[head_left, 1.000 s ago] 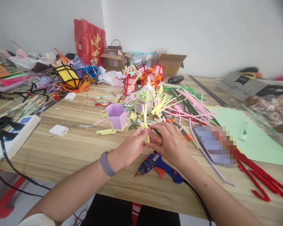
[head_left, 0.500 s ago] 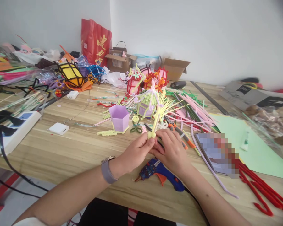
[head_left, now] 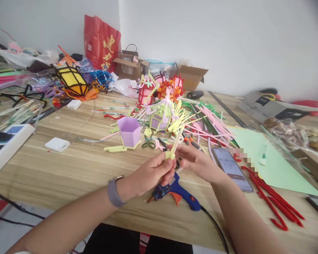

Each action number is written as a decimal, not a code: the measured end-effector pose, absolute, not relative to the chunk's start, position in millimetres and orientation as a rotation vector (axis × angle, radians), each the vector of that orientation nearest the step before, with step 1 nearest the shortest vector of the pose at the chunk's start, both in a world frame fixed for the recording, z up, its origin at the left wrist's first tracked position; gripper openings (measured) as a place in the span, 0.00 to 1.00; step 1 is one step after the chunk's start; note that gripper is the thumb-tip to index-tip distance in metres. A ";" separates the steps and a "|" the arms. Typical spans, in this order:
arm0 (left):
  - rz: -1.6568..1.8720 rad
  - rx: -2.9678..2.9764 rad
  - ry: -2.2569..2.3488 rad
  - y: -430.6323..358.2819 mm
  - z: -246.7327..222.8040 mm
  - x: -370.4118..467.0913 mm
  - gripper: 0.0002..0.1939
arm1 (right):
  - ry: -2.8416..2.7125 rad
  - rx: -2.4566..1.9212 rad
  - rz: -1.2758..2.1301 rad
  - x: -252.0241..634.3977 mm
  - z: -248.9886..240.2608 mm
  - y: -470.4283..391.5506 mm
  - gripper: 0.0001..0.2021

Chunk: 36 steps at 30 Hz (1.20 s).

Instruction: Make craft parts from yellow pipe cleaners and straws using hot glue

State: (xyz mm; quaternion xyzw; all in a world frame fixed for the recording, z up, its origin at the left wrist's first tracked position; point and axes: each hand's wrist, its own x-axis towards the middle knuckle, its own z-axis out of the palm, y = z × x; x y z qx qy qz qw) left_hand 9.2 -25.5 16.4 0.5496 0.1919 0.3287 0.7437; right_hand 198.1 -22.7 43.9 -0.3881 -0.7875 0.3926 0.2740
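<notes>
My left hand (head_left: 155, 173) is closed, pinching a small yellow pipe-cleaner piece (head_left: 170, 155) between thumb and fingers. Pale yellow stems (head_left: 178, 139) stand up from it. Close on the right, my right hand (head_left: 198, 162) has its fingers stretched toward the stems, with the thumb apart; whether the fingertips touch them is unclear. Below both hands lies a blue glue gun (head_left: 184, 194) with an orange trigger. Dark blades (head_left: 162, 142) show behind the hands, partly hidden. A purple hexagonal cup (head_left: 129, 132) stands beyond my left hand, beside a twisted yellow strip (head_left: 115, 149).
Pipe-cleaner lanterns (head_left: 161, 114) and a heap of pink and green pipe cleaners (head_left: 212, 121) fill the back. At right lie a phone (head_left: 231, 169), red pipe cleaners (head_left: 277, 201) and a green sheet (head_left: 257, 151). A power strip (head_left: 12, 146) and white adapter (head_left: 57, 144) are at left.
My right hand has drawn slightly away from the yellow piece and its fingers have opened out. My left hand keeps its pinch. The view has shifted a little to the right.
</notes>
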 end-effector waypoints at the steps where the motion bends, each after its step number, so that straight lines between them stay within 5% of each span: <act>1: 0.676 1.160 0.393 -25.5 15.6 9.0 0.20 | -1.967 -1.015 1.166 199.4 43.0 -21.7 0.30; 7: 0.563 1.054 0.301 -24.3 8.6 9.0 0.17 | -1.382 -0.928 1.294 189.9 30.7 -23.6 0.11; 17: 0.753 1.073 0.519 -21.9 9.1 13.2 0.17 | -1.449 -1.177 1.032 181.0 39.5 -28.2 0.15; 27: 0.910 1.856 1.028 -18.8 4.6 8.3 0.12 | -1.063 -1.220 1.243 155.2 38.4 -41.9 0.16; 36: 0.945 1.824 1.016 -21.3 5.3 10.6 0.13 | -1.098 -1.181 1.182 151.6 32.9 -43.8 0.14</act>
